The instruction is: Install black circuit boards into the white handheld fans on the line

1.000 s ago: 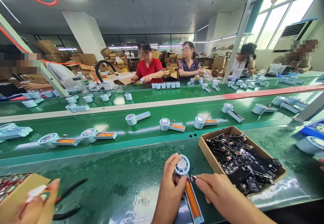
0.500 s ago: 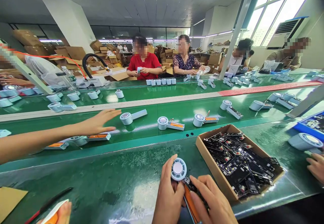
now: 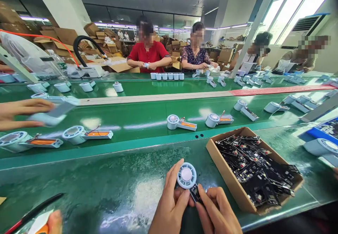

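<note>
A light blue handheld fan (image 3: 186, 178), round grille facing up with a pale disc at its centre, sits in my left hand (image 3: 170, 204); fingers and thumb are closed round its head. My right hand (image 3: 219, 211) pinches a black circuit board (image 3: 195, 194) that lies over the fan's handle, just below the head. The lower handle is hidden behind my fingers. To the right of my hands, a cardboard box (image 3: 227, 181) holds a heap of black circuit boards (image 3: 253, 170).
Along the green conveyor belt (image 3: 142, 116) lie several fans, some with an orange battery (image 3: 99, 133) in the handle. At the left, a co-worker's hand (image 3: 23, 112) grips a fan. Below it, another person's hand (image 3: 55, 222) is near black-and-red pliers (image 3: 39, 209). Co-workers sit opposite.
The circuit board now covers the handle by the fan head, and the orange battery there is out of sight. A co-worker's hand has lifted a fan off the belt and moved left.
</note>
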A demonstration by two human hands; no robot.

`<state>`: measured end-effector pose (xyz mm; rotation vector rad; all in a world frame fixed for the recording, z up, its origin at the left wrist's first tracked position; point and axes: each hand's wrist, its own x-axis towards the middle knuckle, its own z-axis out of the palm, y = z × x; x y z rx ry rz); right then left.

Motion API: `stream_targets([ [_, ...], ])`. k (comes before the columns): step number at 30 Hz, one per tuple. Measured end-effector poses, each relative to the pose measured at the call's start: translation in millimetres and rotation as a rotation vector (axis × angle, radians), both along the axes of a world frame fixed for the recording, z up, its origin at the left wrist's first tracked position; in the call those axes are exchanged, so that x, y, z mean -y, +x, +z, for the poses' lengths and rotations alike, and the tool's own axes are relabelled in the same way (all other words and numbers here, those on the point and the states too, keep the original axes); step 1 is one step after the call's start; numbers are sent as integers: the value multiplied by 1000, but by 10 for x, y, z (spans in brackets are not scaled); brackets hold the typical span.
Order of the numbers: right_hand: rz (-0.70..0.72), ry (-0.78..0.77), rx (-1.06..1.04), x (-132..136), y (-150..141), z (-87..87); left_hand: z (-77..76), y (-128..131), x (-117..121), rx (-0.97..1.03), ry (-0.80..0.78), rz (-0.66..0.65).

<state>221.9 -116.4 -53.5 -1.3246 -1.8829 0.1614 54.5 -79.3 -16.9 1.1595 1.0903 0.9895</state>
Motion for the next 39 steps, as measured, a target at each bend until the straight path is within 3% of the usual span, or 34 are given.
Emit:
stream_targets([
  [9,-202,-55,5,65,-191,-140,-45,70,-7,-270,154,69],
  [11,-113,-118,-4,41,-115,-64,-21,58,-21,-313,170,48],
  [14,146,-318,-103,20,161,180,39,30,-29,-368,164,-30],
  [19,292,-630,-278,79,546,477,100,23,-10,-385,127,-89],
  [22,297,-752,-273,77,518,513,98,39,-6,-383,133,-78],
  [26,276,-791,-295,-22,415,586,112,49,-21,-377,171,-65],
  [31,445,-1025,-562,-114,408,633,206,33,-2,-494,323,-82],
  [35,490,-1013,-766,-121,354,632,314,28,52,-512,372,-131],
  [39,414,-1043,-782,-105,299,644,367,35,88,-479,336,-132],
])
